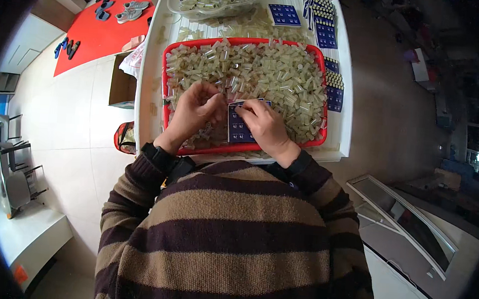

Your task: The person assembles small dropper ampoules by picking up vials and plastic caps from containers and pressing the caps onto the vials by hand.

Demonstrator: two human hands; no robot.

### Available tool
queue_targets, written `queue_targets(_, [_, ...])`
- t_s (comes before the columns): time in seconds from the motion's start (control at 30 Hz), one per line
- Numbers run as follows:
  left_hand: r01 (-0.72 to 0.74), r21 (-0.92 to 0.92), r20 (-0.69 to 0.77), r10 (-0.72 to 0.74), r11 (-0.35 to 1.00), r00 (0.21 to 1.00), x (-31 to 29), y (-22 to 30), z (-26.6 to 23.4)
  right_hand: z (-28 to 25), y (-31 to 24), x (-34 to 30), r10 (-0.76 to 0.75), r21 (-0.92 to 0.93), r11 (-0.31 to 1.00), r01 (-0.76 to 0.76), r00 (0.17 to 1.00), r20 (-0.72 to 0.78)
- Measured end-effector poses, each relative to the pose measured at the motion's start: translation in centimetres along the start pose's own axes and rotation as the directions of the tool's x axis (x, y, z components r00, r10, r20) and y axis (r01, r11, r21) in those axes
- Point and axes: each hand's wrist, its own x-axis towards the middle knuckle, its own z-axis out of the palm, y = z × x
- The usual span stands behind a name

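Note:
Over the near middle of a red tray (167, 71), my right hand (268, 128) grips a dark blue sheet of stickers (238, 132) printed with rows of small pale marks. Its thumb and fingertips press together at the sheet's upper part; the fingers behind it are hidden. Just left of the sheet, my left hand (195, 113) is closed, with thumb and curled fingers brought together. Whatever lies between those fingertips is too small to tell. Short, clear yellowish plastic tubes (298, 82) fill the tray in a loose heap around both hands.
A clear plastic tub (174, 3) of tubes with dark-marked ends stands at the back. More blue sheets (326, 34) lie along the white table's (342, 123) right side, some bearing rows of pale round ends. An open cardboard box (122, 82) stands left of the table.

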Motion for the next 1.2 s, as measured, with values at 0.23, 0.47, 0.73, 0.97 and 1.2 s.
queue_targets(0.23, [-0.01, -0.022, 0.052, 0.011, 1.0, 0.999, -0.2, -1.0, 0.1, 0.1, 0.0, 0.8, 0.384, 0.444, 0.801, -0.402, 0.914, 0.133])
queue_targets(0.47, [0.001, 0.086, 0.165, -0.015, 0.996, 0.986, -0.1, -0.8, 0.6, -0.3, -0.1, 1.4, 0.444, 0.729, 0.432, -0.531, 0.829, 0.341])
queue_targets(0.73, [0.002, 0.09, 0.161, -0.016, 0.996, 0.987, -0.1, -0.9, 0.8, -0.3, -0.5, 1.4, 0.432, 0.741, 0.442, -0.505, 0.844, 0.318])
queue_targets(0.97, [0.006, 0.086, 0.192, -0.023, 0.996, 0.981, -0.2, -0.5, 0.8, -0.3, -0.7, 1.4, 0.433, 0.696, 0.514, -0.502, 0.852, 0.294])
queue_targets(1.2, [0.086, -0.036, 0.231, -0.075, 0.996, 0.97, 0.0, -0.3, 0.5, 0.5, -0.4, 0.9, 0.482, 0.658, 0.564, -0.498, 0.846, 0.227])
